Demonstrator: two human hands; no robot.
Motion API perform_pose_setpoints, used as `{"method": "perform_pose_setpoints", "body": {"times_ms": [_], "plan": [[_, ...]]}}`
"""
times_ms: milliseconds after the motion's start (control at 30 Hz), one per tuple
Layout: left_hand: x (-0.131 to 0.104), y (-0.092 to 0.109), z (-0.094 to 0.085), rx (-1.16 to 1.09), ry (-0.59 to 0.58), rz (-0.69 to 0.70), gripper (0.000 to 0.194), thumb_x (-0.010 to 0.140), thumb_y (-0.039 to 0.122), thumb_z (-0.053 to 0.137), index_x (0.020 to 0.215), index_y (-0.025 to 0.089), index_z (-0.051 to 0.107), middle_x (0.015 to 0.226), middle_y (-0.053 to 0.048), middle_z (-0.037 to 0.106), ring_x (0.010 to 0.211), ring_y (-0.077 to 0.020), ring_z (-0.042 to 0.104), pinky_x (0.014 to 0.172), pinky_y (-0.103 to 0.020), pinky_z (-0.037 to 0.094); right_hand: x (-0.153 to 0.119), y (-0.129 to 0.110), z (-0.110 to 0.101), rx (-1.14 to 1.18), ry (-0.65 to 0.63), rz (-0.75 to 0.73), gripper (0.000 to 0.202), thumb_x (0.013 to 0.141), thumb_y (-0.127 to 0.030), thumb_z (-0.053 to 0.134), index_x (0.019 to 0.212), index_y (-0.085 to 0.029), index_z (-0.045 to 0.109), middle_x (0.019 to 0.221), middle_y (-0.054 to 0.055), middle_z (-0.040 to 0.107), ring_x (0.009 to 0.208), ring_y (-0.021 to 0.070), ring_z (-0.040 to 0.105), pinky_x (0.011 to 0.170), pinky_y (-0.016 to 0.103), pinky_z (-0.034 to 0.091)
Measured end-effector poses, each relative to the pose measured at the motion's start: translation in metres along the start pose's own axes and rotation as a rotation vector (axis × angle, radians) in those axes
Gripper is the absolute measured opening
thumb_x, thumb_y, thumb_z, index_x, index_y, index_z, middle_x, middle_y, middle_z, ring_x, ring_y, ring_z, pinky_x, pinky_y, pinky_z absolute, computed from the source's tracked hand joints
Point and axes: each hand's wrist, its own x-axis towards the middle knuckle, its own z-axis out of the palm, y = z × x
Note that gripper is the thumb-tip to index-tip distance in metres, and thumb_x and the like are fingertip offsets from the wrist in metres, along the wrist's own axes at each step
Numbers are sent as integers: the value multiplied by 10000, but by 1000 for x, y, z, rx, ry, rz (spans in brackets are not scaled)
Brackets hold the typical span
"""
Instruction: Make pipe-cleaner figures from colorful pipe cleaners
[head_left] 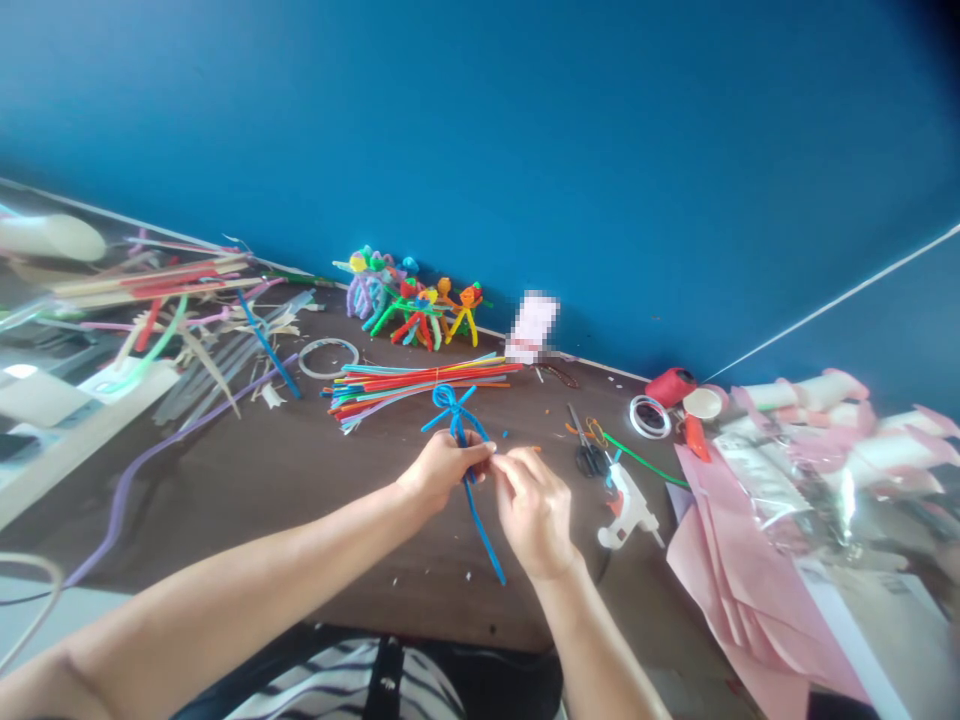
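A blue pipe cleaner figure (pixel 452 402) with a looped head and thin crossing arms is held above the dark table. My left hand (pixel 442 462) is closed round its middle, thumb pressed along it. My right hand (pixel 535 502) pinches close beside, its fingertips at a bent blue strand near the left thumb; the exact pinch point is partly hidden. One long blue strand hangs down between the hands. Just beyond lies a tied bundle of coloured pipe cleaners (pixel 420 380).
Several finished pipe cleaner figures (pixel 424 305) stand by the blue wall. On the right are scissors (pixel 589 457), a white glue gun (pixel 628 508), a tape roll (pixel 649 417) and pink sheets (pixel 731 560). Loose pipe cleaners and strips (pixel 202 350) clutter the left.
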Motion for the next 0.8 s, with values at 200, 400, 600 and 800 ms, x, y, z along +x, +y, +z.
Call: {"method": "perform_pose_setpoints", "body": {"times_ms": [200,400,600,800], "plan": [[-2,3,-4,87,-17,78,229,594,334,635,574,130,531,534,-6,567,521,-109,511,508,-228,389,7,14,-2,731,-28,568,194,757,-323,514,840,-174,606,704,24,603,511,102,517,454,206,396],[-2,9,-6,161,-86,132,218,601,337,629,599,133,554,539,16,536,518,-101,472,518,-234,398,9,25,3,1161,-263,840,212,669,-352,590,661,-141,572,557,-16,578,373,54,432,333,155,268],[-2,11,-7,312,-83,179,204,593,305,626,543,141,516,488,43,458,464,-79,410,465,-217,362,13,21,-4,1006,-342,731,208,688,-345,567,646,-141,567,543,-24,570,365,53,427,357,167,290],[3,6,-6,254,-21,61,231,570,319,635,528,137,498,467,43,459,440,-75,417,448,-216,370,12,7,-7,298,-212,347,165,780,-280,467,721,-171,576,652,19,623,559,128,555,532,216,384]]}}
